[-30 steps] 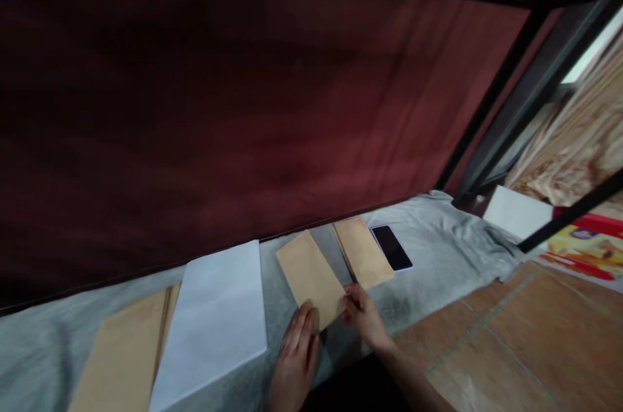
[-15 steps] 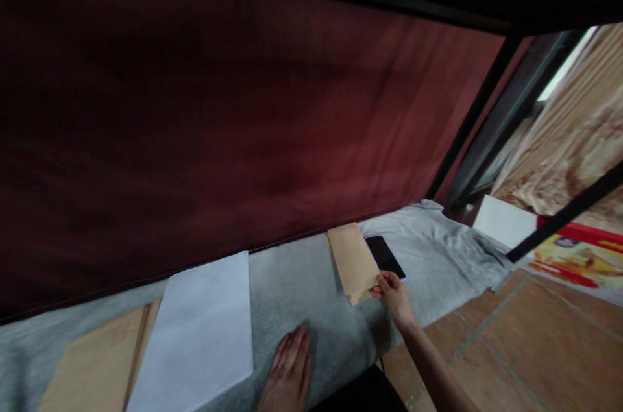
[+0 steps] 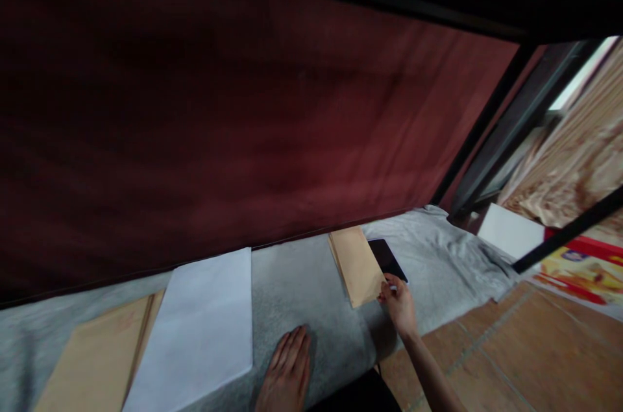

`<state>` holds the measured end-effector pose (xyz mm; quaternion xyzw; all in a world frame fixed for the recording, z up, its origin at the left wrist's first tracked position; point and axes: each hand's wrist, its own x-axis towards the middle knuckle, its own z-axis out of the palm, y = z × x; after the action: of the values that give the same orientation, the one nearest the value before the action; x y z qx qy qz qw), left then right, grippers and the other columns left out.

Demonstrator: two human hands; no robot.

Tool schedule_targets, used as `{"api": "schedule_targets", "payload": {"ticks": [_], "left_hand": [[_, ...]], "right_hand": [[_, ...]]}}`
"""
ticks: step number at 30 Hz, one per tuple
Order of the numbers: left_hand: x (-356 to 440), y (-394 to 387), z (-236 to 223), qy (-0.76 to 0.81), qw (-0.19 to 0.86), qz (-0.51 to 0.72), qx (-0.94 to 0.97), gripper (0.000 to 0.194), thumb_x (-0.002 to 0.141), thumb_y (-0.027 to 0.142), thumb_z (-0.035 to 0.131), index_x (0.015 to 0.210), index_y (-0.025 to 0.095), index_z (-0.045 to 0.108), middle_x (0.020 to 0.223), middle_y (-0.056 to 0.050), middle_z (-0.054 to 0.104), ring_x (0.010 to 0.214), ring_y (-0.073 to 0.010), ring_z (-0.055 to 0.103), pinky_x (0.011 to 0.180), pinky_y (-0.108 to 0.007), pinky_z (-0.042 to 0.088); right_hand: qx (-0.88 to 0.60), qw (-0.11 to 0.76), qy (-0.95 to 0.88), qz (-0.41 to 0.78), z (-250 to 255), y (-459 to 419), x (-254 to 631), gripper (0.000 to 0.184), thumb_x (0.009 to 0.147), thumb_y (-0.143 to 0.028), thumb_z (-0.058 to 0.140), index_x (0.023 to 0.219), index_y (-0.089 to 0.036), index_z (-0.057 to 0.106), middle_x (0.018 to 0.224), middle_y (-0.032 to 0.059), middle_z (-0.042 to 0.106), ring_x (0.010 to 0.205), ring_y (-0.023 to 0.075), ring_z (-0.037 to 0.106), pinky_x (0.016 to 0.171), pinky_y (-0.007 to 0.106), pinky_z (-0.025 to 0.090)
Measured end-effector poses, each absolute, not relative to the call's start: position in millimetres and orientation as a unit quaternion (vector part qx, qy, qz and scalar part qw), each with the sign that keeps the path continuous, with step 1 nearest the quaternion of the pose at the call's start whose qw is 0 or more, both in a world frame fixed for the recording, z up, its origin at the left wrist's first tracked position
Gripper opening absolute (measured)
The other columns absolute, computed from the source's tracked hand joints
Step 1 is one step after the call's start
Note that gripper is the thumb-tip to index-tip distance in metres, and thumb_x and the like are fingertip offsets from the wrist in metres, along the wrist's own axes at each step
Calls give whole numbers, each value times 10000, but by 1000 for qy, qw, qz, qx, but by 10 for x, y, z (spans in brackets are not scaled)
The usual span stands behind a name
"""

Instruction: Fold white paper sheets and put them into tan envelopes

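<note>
My right hand (image 3: pixel 399 303) pinches the lower right corner of a small brown envelope (image 3: pixel 359 266), which lies in a small stack on the grey cloth (image 3: pixel 292 276). A dark-screened phone or tablet (image 3: pixel 388 259) lies just right of the stack, partly covered by the envelope and hand. My left hand (image 3: pixel 286 366) rests flat on the cloth, fingers stretched out, holding nothing. To its left lies a stack of white paper (image 3: pixel 199 327). Large brown envelopes (image 3: pixel 97 360) lie at the far left, partly under the paper.
A dark red panel (image 3: pixel 272 113) rises behind the cloth-covered surface. Dark frame bars (image 3: pixel 479 130) stand at the right. Beyond them are a white box (image 3: pixel 511 230), a red and yellow printed package (image 3: pixel 584 269) and a patterned curtain (image 3: pixel 574 159). Tiled floor (image 3: pixel 525 340) shows lower right.
My right hand has moved slightly right, and the top envelope's lower edge has shifted right with it. My left hand stays flat. The whole view has shifted slightly.
</note>
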<state>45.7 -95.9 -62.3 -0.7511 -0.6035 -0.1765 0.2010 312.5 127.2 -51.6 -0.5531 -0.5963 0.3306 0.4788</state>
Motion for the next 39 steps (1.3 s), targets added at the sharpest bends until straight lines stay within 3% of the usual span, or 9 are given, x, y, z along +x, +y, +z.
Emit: {"api": "schedule_targets", "payload": {"ticks": [7, 13, 18, 21, 25, 31, 33, 36, 39], "left_hand": [[511, -989, -596, -632, 159, -186, -735, 495, 954, 203, 466, 1449, 209, 479, 1464, -48, 559, 1332, -210, 540, 1029, -362, 543], [442, -1117, -489, -698, 161, -200, -668, 496, 978, 205, 455, 1473, 239, 445, 1486, -38, 536, 1397, -221, 469, 1131, -442, 450], [72, -1387, -479, -796, 222, -203, -525, 587, 1016, 359, 413, 1560, 168, 300, 1534, -158, 454, 1474, -334, 327, 1153, -584, 351], [-155, -1582, -580, -829, 246, -177, -471, 660, 1020, 467, 381, 1576, 138, 245, 1520, -218, 449, 1448, -367, 367, 1121, -610, 364], [-318, -1754, -719, -815, 254, -131, -504, 666, 1003, 552, 375, 1525, 136, 370, 1433, -219, 552, 1346, -361, 511, 1065, -558, 442], [-281, -1815, -736, -806, 246, -73, -533, 675, 962, 640, 389, 1337, 117, 591, 1353, -228, 615, 1239, -375, 599, 954, -519, 529], [-223, -1841, -728, -805, 243, -64, -538, 573, 978, 570, 418, 1287, 135, 626, 1322, -208, 642, 1204, -350, 627, 912, -476, 558], [-121, -1897, -697, -802, 230, -46, -549, 349, 988, 332, 461, 1219, 162, 661, 1264, -166, 683, 1158, -307, 659, 869, -416, 582], [-67, -1946, -608, -790, 203, -23, -578, 435, 905, 32, 409, 1217, 209, 656, 1267, -97, 690, 1178, -260, 652, 890, -384, 578]], "right_hand": [[-526, 437, -708, 175, -453, 1198, 3135, 383, 960, -443, 437, 1141, -201, 671, 1072, 124, 650, 904, 259, 673, 827, 433, 573], [-425, 387, -798, 183, -537, 783, 2845, 318, 990, -356, 400, 1192, -269, 629, 1183, 94, 651, 1088, 251, 657, 885, 395, 575], [-328, 357, -858, 173, -780, 400, 2556, 338, 981, -257, 388, 1205, -268, 641, 1228, 97, 667, 1140, 259, 652, 926, 410, 569], [-309, 327, -882, 144, -849, 316, 2485, 355, 968, -233, 409, 1227, -281, 647, 1234, 96, 676, 1132, 278, 652, 924, 449, 557], [-302, 303, -895, 125, -853, 323, 2488, 373, 964, -223, 412, 1259, -284, 632, 1245, 94, 677, 1151, 287, 640, 931, 468, 535], [-306, 289, -901, 109, -822, 313, 2489, 374, 961, -184, 410, 1262, -261, 618, 1253, 93, 675, 1160, 274, 634, 918, 445, 518], [-306, 286, -902, 106, -814, 305, 2486, 381, 957, -178, 409, 1270, -257, 612, 1259, 93, 672, 1160, 272, 633, 913, 440, 516], [-305, 285, -903, 106, -803, 306, 2485, 388, 955, -176, 405, 1276, -252, 609, 1264, 92, 669, 1158, 271, 632, 917, 437, 511], [-304, 286, -903, 106, -788, 316, 2484, 381, 953, -180, 419, 1271, -253, 616, 1263, 88, 670, 1152, 265, 633, 919, 420, 510]]}}
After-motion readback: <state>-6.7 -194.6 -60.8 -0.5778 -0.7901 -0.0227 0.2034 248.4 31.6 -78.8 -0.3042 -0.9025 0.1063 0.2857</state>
